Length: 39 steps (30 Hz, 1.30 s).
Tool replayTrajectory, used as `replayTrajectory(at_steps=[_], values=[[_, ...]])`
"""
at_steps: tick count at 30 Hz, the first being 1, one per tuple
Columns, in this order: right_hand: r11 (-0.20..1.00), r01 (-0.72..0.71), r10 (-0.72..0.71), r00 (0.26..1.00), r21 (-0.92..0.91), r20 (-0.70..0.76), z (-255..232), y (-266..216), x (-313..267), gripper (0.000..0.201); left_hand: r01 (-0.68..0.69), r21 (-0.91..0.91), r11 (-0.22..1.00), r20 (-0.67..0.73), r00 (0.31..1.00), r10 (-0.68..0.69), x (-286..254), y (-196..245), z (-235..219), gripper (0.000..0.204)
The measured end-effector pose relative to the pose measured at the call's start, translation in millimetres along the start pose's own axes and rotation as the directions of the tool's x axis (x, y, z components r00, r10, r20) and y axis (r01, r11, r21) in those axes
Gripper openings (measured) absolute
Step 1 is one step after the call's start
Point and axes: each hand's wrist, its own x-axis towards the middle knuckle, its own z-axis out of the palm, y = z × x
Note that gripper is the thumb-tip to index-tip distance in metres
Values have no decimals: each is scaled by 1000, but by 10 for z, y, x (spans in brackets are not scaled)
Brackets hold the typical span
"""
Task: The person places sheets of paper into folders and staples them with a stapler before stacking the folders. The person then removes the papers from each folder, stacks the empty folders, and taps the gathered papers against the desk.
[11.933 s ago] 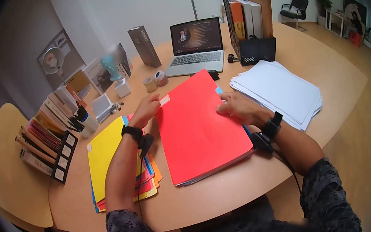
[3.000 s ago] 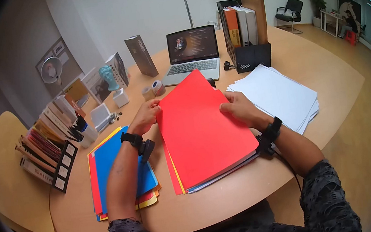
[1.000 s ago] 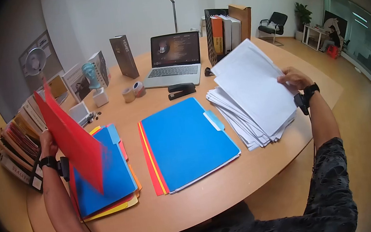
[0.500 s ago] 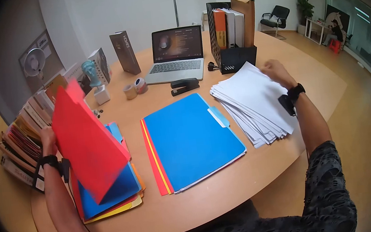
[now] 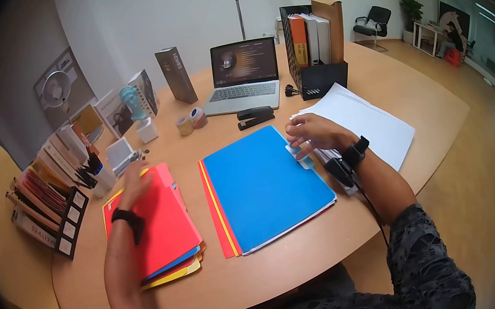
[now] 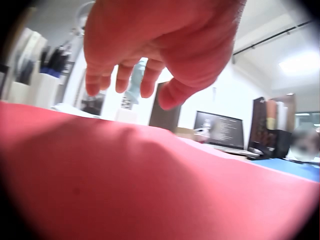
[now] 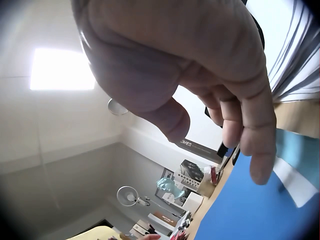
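Note:
A red folder [image 5: 166, 220] tops the left pile, over blue, yellow and orange edges. My left hand [image 5: 135, 187], blurred, is over its upper part; in the left wrist view the fingers of this hand [image 6: 165, 45] hang loosely above the red surface, holding nothing. In the middle lies a second pile, topped by a blue folder [image 5: 264, 189] with a light blue tab and white label at its right edge. My right hand [image 5: 319, 132] hovers at that tab. Its fingers [image 7: 257, 125] are loosely bent with nothing between them in the right wrist view.
White paper sheets [image 5: 374, 129] lie stacked at right, partly behind my right forearm. Beyond the folders are a black stapler [image 5: 255, 116], tape rolls [image 5: 191, 121], a laptop [image 5: 244, 80] and a file holder [image 5: 324, 77]. A pen cup [image 5: 102, 177] and book rack [image 5: 70, 222] stand left.
The red folder has gone from the middle pile to the left one, laid flat and released by my left hand. My right hand has moved left from the paper stack to the blue folder's tab.

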Motion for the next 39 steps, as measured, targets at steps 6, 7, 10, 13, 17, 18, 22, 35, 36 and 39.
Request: replayTrajectory(at_steps=[6,7,10,13,17,18,22,35,36,39], values=[[999,-40,42,996,25,-79,51,57,-25,37,-156,-253,955,569,774,277,33,1521,295,84],[999,-46,48,996,27,-77,35,80,-16,37,-173,-196,965,633,729,260,21,1582,349,92],[997,3,3,997,80,-75,11,154,36,30,-212,-147,966,649,717,256,41,1645,357,95],[985,56,-47,997,166,-55,113,104,-17,20,-164,-161,973,644,730,230,29,1646,364,97],[998,65,-65,998,-7,25,266,106,-46,25,-201,-148,968,597,763,250,100,1718,282,83],[997,72,-72,997,-4,25,281,137,-33,25,1,-265,964,570,807,156,174,1754,230,75],[996,89,-90,995,-20,-42,346,81,-75,28,346,-501,794,440,891,-111,483,1492,383,56],[927,322,-318,947,195,-52,387,92,-177,34,632,-685,362,658,750,-66,772,1542,561,34],[926,320,-316,947,199,-51,391,96,-177,34,636,-682,362,661,747,-66,765,1516,590,34],[915,339,-341,940,216,-31,413,87,-180,35,633,-717,291,643,762,-75,752,1466,630,26]])
